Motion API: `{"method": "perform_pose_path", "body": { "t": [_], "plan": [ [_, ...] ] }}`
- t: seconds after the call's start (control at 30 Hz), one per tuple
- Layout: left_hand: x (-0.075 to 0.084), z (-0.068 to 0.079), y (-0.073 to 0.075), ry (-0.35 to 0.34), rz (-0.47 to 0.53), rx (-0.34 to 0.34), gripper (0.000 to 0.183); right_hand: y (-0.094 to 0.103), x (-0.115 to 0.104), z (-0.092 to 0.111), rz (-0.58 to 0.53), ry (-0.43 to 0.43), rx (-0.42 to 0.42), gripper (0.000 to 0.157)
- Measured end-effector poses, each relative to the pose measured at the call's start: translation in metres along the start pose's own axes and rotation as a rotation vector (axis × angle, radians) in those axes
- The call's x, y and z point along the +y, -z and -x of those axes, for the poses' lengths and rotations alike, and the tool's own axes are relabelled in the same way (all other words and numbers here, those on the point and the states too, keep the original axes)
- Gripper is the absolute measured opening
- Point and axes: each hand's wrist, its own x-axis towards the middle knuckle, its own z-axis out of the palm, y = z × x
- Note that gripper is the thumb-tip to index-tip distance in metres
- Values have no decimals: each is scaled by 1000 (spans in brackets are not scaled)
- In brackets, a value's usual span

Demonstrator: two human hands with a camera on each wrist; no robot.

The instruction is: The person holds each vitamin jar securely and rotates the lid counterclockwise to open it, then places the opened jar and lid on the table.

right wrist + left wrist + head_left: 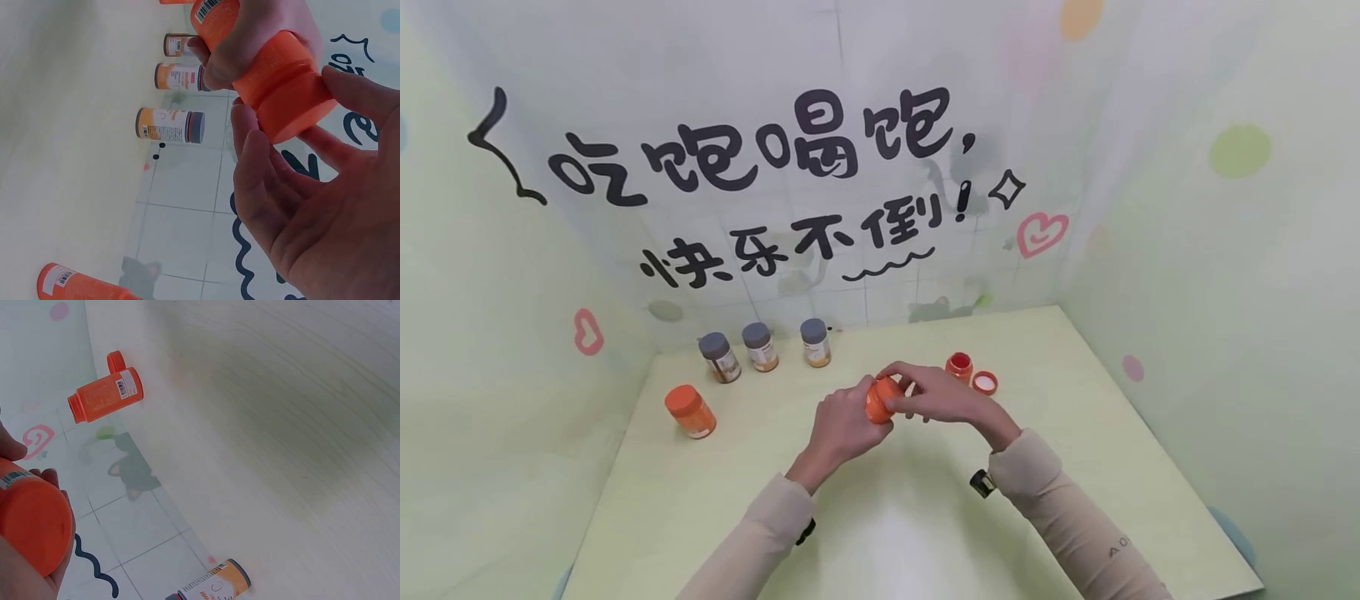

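Note:
My left hand (842,423) grips an orange plastic bottle (877,407) round its body, above the table. The bottle's round base (37,522) faces the camera in the left wrist view. My right hand (946,395) has its thumb and fingertips round the bottle's wide orange cap (297,107). In the right wrist view the cap sits on the bottle's neck. Beyond the right hand stands an uncapped orange-red bottle (958,366), partly hidden by that hand in the head view. Its loose lid (985,382) lies beside it, white inside showing upward.
Another orange bottle (691,411) with its cap on stands at the table's left. Along the back wall stand three grey-capped jars: one (720,358) leftmost, one (761,347) beside it, one (816,342) farther right. Printed walls border the pale table (1075,400).

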Motion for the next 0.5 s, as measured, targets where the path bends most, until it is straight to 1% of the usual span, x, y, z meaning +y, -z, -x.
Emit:
{"method": "perform_pose_path", "body": {
  "t": [0.07, 0.13, 0.17, 0.27, 0.3, 0.37, 0.4, 0.47, 0.5],
  "plan": [
    [0, 0, 1, -9, 4, 0, 37, 2, -3, 1, 9, 12, -9, 46],
    [1, -2, 3, -19, 1, 16, 37, 2, -7, -1, 14, -7, 35, 53],
    [1, -3, 4, -23, 1, 27, 37, 1, -9, -3, 24, -28, 71, 55],
    [2, -6, 7, -29, 1, 44, 36, -2, -13, -8, 30, -134, 166, 58],
    [3, -7, 7, -28, 0, 42, 36, -3, -13, -9, 37, -155, 181, 57],
    [3, -6, 6, -16, -1, 27, 34, -6, -12, -9, 34, -168, 172, 51],
    [3, -6, 6, -12, -2, 20, 34, -6, -11, -8, 20, -156, 156, 46],
    [3, -4, 4, -2, -4, 12, 34, -6, -10, -6, -10, -99, 119, 35],
    [3, -3, 2, 3, -1, 9, 34, -6, -8, -4, -18, -66, 99, 32]
  ]
}}
